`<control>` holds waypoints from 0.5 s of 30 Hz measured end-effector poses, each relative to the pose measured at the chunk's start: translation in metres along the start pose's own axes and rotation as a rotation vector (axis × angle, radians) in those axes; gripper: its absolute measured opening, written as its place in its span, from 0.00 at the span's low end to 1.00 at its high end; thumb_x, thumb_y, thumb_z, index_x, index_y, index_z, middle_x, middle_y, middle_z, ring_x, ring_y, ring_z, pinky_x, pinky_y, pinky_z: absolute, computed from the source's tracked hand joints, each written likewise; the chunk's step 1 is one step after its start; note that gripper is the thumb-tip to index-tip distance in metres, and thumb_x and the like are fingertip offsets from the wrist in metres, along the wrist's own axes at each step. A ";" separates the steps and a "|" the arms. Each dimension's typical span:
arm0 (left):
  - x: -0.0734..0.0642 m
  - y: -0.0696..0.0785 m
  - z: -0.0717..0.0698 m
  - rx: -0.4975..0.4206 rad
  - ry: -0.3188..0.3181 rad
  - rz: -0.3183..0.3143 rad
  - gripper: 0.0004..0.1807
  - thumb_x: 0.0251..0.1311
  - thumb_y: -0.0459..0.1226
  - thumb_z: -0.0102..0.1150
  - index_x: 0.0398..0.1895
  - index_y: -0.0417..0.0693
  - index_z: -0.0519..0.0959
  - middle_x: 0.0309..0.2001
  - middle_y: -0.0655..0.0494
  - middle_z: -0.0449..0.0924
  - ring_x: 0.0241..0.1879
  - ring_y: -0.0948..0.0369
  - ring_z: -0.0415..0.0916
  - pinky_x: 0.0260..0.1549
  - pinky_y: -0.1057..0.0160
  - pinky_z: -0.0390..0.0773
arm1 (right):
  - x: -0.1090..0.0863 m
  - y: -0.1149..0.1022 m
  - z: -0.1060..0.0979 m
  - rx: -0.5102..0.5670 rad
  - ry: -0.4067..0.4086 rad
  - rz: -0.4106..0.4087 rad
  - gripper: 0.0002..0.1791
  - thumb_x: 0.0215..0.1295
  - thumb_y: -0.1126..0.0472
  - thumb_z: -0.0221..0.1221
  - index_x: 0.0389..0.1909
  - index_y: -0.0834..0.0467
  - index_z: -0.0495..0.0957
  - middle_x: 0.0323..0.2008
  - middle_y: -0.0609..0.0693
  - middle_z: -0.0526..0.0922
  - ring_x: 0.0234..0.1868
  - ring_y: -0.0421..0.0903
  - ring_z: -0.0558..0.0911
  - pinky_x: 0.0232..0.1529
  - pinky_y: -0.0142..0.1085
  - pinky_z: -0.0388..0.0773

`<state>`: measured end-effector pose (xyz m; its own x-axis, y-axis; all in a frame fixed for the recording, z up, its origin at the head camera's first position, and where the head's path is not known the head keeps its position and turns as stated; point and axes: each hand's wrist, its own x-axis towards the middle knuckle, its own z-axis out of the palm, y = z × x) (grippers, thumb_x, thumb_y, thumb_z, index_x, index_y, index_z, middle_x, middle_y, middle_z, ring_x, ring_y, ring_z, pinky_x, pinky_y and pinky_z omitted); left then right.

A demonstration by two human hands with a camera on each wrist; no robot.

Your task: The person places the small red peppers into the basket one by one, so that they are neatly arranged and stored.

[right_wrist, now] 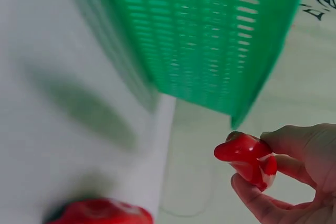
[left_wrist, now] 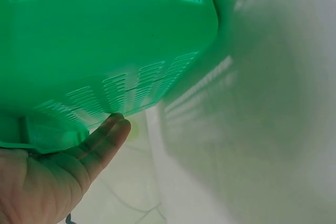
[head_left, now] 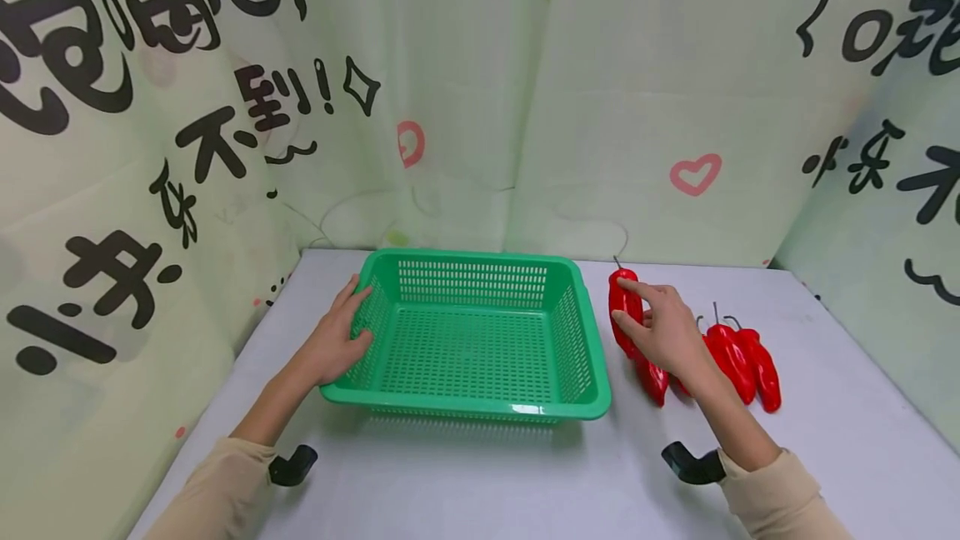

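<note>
A green plastic basket [head_left: 465,402] with slotted walls stands on the white table, and nothing lies inside it. My left hand [head_left: 341,340] holds its left side, thumb over the rim and fingers along the outer wall; the left wrist view shows the fingers [left_wrist: 107,142] against the slots. Just right of the basket, my right hand [head_left: 663,327] pinches a glossy red chili pepper [head_left: 624,307] between thumb and fingers. In the right wrist view this pepper [right_wrist: 247,158] is seen end-on, raised off the table near the basket's rim.
Several more red peppers [head_left: 731,361] with dark stems lie on the white table [head_left: 465,482] at the right, partly behind my right forearm. A pale printed curtain [head_left: 600,107] closes off the back and both sides. Black wrist mounts [head_left: 690,465] stick out from the sleeves.
</note>
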<state>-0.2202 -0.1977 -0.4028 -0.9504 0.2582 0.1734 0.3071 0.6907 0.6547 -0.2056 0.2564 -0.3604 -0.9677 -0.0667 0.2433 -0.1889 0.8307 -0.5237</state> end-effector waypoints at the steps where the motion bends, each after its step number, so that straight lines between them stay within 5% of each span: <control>1: 0.000 0.000 0.000 0.000 -0.001 -0.001 0.38 0.66 0.29 0.49 0.79 0.31 0.53 0.82 0.35 0.37 0.78 0.35 0.43 0.70 0.32 0.56 | 0.001 -0.004 -0.003 0.007 0.010 -0.008 0.38 0.64 0.61 0.66 0.74 0.63 0.66 0.61 0.71 0.69 0.52 0.69 0.77 0.40 0.56 0.86; 7: -0.001 -0.001 -0.001 -0.007 -0.011 0.009 0.38 0.65 0.29 0.49 0.78 0.30 0.53 0.81 0.34 0.36 0.78 0.34 0.43 0.70 0.31 0.56 | 0.007 -0.027 -0.013 0.038 0.058 -0.080 0.38 0.64 0.62 0.67 0.74 0.63 0.66 0.61 0.70 0.69 0.51 0.69 0.79 0.41 0.58 0.86; 15: -0.001 0.000 -0.003 -0.014 -0.023 0.035 0.37 0.66 0.27 0.50 0.78 0.31 0.53 0.81 0.32 0.36 0.78 0.33 0.42 0.70 0.31 0.55 | 0.011 -0.054 -0.013 0.099 0.021 -0.120 0.37 0.66 0.60 0.67 0.74 0.62 0.66 0.63 0.69 0.70 0.52 0.67 0.81 0.43 0.56 0.86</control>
<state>-0.2197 -0.1998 -0.4004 -0.9376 0.2978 0.1795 0.3394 0.6714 0.6588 -0.2042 0.2176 -0.3188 -0.9335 -0.1504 0.3254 -0.3200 0.7588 -0.5672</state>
